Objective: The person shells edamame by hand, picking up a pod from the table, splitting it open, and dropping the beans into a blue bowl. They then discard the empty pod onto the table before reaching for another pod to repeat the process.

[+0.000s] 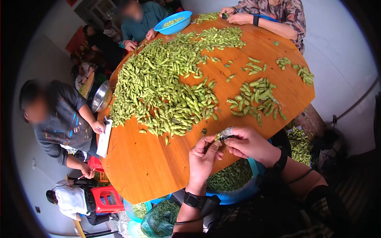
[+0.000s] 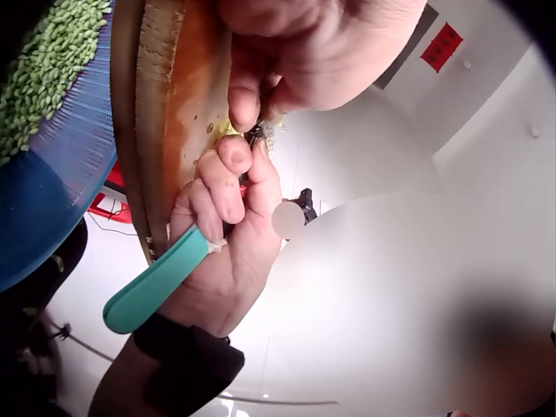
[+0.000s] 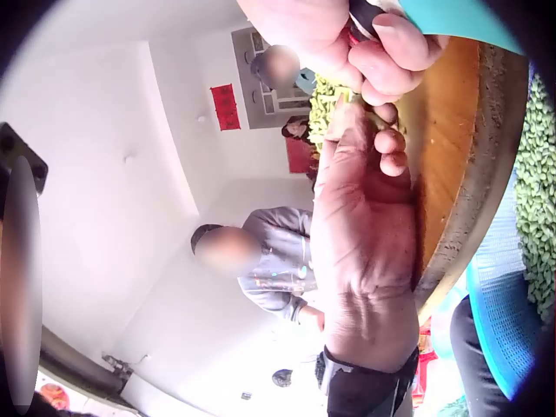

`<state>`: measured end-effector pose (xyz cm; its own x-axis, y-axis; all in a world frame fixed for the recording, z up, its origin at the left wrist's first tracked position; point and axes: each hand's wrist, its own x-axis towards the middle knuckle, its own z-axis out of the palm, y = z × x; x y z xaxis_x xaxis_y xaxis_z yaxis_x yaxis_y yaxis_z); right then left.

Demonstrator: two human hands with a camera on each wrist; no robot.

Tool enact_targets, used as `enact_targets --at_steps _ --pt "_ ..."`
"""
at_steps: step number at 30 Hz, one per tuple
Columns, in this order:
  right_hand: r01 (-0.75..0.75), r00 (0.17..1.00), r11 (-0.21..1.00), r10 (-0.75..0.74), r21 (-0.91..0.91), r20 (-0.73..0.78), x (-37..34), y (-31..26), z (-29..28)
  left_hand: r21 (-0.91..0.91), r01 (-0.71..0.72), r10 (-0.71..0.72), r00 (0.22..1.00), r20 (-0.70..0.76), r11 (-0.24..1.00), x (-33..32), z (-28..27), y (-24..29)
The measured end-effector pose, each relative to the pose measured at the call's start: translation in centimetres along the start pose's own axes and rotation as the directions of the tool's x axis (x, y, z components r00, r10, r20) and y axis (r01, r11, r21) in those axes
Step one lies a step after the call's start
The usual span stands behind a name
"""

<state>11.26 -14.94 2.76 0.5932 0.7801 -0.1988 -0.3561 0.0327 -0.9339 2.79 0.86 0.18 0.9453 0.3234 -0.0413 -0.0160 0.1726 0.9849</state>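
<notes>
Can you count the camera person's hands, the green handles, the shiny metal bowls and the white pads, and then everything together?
Hands (left hand, right hand): 2
Green handle: 1
Metal bowl: 1
White pad: 1
Total: 5

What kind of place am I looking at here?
Probably a shared indoor workroom or dining area used for shelling beans: a heap of green pods covers much of a large wooden table, other people are around it, and a blue tub of shelled beans stands below its edge.
</notes>
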Motion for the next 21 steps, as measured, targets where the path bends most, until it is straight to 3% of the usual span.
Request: enact_targets --at_steps 9,13,15,16,17,19,20,21 --pt "-0.066 0.996 0.998 0.066 -0.013 0.067 0.7 -1.1 -0.9 -0.203 0.097 -0.074 0.99 0.118 0.974 0.7 -1.3 0.5" --pt "0.01 1.0 0.988 -0.012 -0.152 -0.012 0.7 -1.0 0.5 -0.241 0.118 -0.112 0.993 0.038 0.963 0.8 -0.4 0.5" --pt "0.074 0.993 0.977 -0.092 -0.198 -0.081 0.7 0.0 1.1 0.092 -0.048 0.044 0.998 0.052 0.995 0.6 0.0 -0.2" --pt "0.185 0.973 0.948 -0.213 -0.258 -0.084 0.6 0.1 1.5 0.153 -0.073 0.068 0.997 0.041 0.985 0.4 0.3 -0.3" --pt "0.182 0.974 0.949 -0.21 -0.259 -0.082 0.5 0.2 1.6 0.151 -0.072 0.067 0.997 0.037 0.986 0.2 0.5 -0.4" --pt "0.193 0.949 0.881 -0.279 -0.432 -0.146 0.3 0.5 1.8 0.289 -0.12 0.123 0.992 0.009 0.95 0.2 0.8 -0.4" --pt "0.194 0.95 0.879 -0.28 -0.435 -0.141 0.3 0.5 1.9 0.287 -0.122 0.126 0.992 0.005 0.95 0.2 0.8 -0.3" --pt "0.243 0.937 0.873 -0.324 -0.424 -0.131 0.1 0.5 2.0 0.056 -0.032 0.032 0.999 -0.005 0.998 0.2 0.7 0.0"
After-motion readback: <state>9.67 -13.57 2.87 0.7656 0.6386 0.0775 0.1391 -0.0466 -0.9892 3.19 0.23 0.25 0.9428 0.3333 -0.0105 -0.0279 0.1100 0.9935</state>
